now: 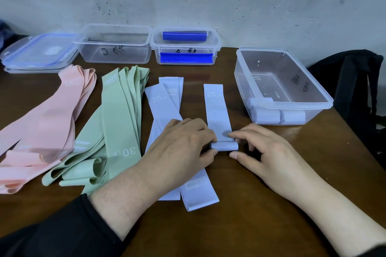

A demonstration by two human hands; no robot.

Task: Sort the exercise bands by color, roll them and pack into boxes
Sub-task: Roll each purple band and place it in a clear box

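A light blue 20 LB band (217, 108) lies flat on the brown table, its near end curled into a small roll (224, 145). My left hand (183, 144) and my right hand (265, 148) pinch that roll at its two ends between thumb and fingers. More light blue bands (167, 106) lie to the left, partly under my left hand. A green pile (119, 123) and a pink pile (46, 123) lie further left. The clear box (313, 102) at the right holds three light blue rolls (277, 116) along its near wall.
Against the wall stand an empty clear box (114, 56), a clear box (215, 48) with dark blue rolled bands (184, 36), and stacked lids (37, 54) at the left. A black bag (359, 89) sits at the table's right edge.
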